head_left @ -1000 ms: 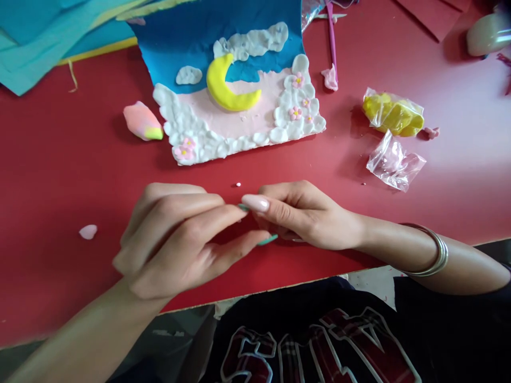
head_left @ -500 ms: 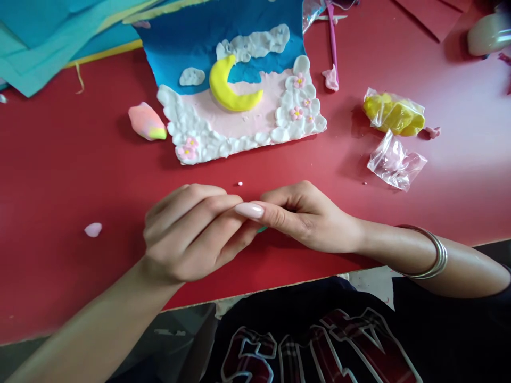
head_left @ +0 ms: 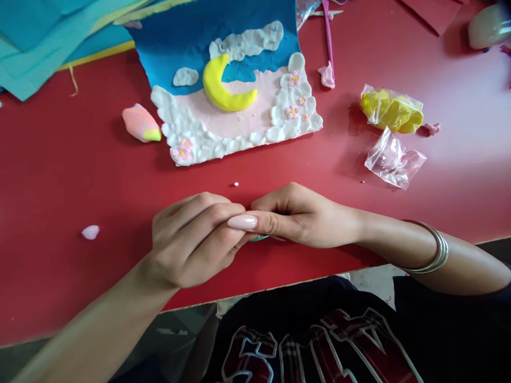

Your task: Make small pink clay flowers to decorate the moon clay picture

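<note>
My left hand [head_left: 194,239] and my right hand [head_left: 301,215] meet over the front of the red table, fingers curled and touching. My right thumb, with its long pale pink nail, presses against the left fingertips. A thin teal edge [head_left: 260,238] peeks out below the thumb. What the fingers pinch is hidden. Beyond the hands lies a blue and pink clay picture [head_left: 235,127] with a yellow crescent moon [head_left: 217,88], white clay clouds and small pink flowers. A tiny white clay ball [head_left: 236,184] rests between the picture and my hands.
To the left lie a pink petal-shaped clay piece [head_left: 90,232] and a pink-yellow clay lump [head_left: 140,122]. Bagged yellow clay [head_left: 391,110], a clear bag of pink clay [head_left: 393,159] and a purple tool [head_left: 329,42] lie to the right. Teal sheets [head_left: 40,48] cover the far left.
Both hands stay pressed together, with the left shifted slightly right and down and the right slightly left. More of the teal edge shows now. The whole view has shifted a little.
</note>
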`<state>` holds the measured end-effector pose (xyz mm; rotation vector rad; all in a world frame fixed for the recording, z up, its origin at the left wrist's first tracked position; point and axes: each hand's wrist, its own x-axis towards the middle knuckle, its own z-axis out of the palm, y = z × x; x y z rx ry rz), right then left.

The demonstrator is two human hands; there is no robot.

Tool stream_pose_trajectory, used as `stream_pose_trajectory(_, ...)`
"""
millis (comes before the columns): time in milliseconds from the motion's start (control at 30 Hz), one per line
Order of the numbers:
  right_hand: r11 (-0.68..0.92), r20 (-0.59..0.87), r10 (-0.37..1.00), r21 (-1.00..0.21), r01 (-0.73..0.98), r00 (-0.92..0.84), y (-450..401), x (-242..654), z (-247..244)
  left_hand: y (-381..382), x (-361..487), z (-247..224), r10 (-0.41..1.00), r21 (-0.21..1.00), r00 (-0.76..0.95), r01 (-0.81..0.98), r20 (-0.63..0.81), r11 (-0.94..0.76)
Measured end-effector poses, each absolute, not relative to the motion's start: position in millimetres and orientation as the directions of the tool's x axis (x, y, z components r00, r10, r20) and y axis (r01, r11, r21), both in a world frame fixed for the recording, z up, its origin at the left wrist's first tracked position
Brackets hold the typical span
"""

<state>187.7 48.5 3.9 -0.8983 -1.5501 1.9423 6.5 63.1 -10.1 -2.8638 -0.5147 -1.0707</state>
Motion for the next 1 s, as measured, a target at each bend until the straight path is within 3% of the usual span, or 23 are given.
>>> stream_pose_trajectory(233, -0.316, -0.178, 0.786, -0.939, -0.137, -0.592, 48, 186, 1, 64, 6, -8, 0.326, 0.115, 0.711, 0.329, 0.623, -0.937)
stream_pose_trajectory(433, -0.435, -0.292, 0.859, -0.85, -0.297, -0.421, 50, 186, -4, 69, 0, -4, 0.431, 0.212, 0.648, 0.39, 0.628, -0.896)
stream_pose_trajectory(700, -0.371, -0.256, 0.872, -0.901, -0.224, -0.417, 48, 187, -2, 70, -2, -7, 0.442, 0.251, 0.611, 0.376, 0.657, -0.892)
stream_pose_trajectory(1000, -0.341, -0.202, 0.881, -0.898, -0.279, -0.428, 47, 186, -2, 73, -7, -4, 0.389, 0.155, 0.641, 0.39, 0.662, -0.907)
